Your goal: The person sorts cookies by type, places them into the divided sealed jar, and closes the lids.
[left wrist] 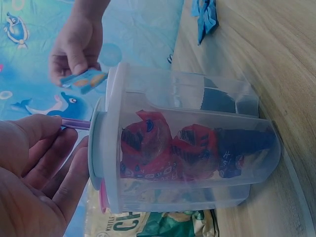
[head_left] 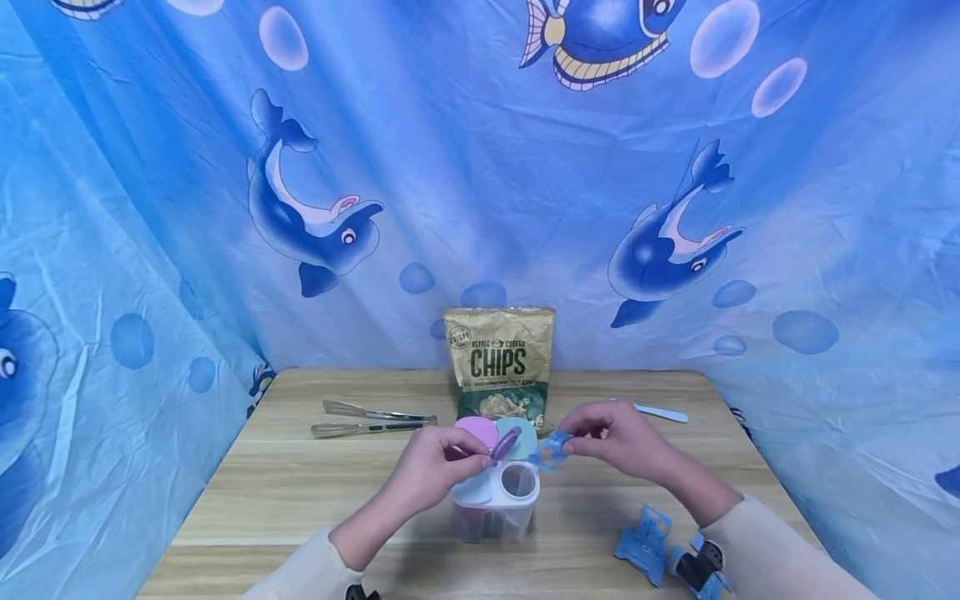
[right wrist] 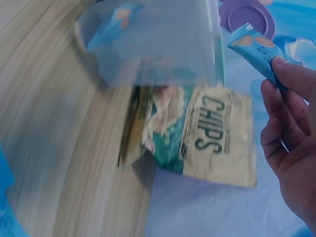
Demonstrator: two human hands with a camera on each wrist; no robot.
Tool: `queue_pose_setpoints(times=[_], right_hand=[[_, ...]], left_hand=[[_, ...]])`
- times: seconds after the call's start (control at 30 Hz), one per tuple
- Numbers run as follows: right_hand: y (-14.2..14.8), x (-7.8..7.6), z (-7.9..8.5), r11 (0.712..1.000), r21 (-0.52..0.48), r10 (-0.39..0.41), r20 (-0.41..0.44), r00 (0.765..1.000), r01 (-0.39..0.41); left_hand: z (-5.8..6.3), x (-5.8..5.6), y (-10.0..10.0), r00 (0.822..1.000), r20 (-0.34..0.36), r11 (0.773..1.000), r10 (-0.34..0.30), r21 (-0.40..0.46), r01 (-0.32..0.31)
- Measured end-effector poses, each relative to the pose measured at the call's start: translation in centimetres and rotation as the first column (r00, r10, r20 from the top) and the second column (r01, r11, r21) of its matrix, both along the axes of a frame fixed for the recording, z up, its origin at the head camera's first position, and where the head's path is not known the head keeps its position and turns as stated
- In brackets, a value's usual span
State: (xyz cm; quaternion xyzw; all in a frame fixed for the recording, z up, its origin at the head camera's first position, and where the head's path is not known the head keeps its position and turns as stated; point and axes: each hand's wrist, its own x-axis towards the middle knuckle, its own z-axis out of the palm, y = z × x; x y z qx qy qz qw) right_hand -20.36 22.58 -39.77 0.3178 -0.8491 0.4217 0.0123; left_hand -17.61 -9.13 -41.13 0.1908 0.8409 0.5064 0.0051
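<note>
My left hand (head_left: 438,467) pinches a round purple lid (head_left: 507,444), tilted up over a clear plastic storage box (head_left: 491,521) with a white top. Beside that lid a round opening (head_left: 518,481) is uncovered. Between thumb and fingers of my right hand (head_left: 618,437) is a small blue snack packet (right wrist: 259,52), just right of the box top. Pink (head_left: 476,430) and mint-green (head_left: 519,437) lids sit at the back of the box. Red wrapped snacks (left wrist: 148,145) fill one compartment; another blue packet (right wrist: 114,25) lies inside a compartment in the right wrist view.
A chips bag (head_left: 498,362) stands upright behind the box. Metal tongs (head_left: 367,413) lie spread on the wooden table (head_left: 300,508) at left. At back right is a pale blue flat-handled utensil (head_left: 662,413). Blue packets (head_left: 645,543) lie by my right forearm.
</note>
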Motion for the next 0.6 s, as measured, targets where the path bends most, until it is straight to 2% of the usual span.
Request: queue_pose_setpoints(times=[0.17, 0.37, 0.6], right_hand=[[-1.8, -0.3, -0.3, 0.999, -0.018, 0.043, -0.004, 0.999, -0.044], [-2.7, -0.3, -0.6, 0.999, -0.026, 0.035, 0.004, 0.999, -0.035], [-3.3, -0.5, -1.4, 0.992, -0.013, 0.127, -0.027, 0.992, -0.128]], left_hand=[[0.1, 0.0, 0.1, 1.0, 0.004, 1.0, 0.0, -0.005, 0.0], [0.1, 0.0, 0.1, 1.0, -0.001, 1.0, -0.005, 0.001, 0.005], [0.1, 0.0, 0.1, 1.0, 0.003, 1.0, 0.007, -0.005, -0.007]])
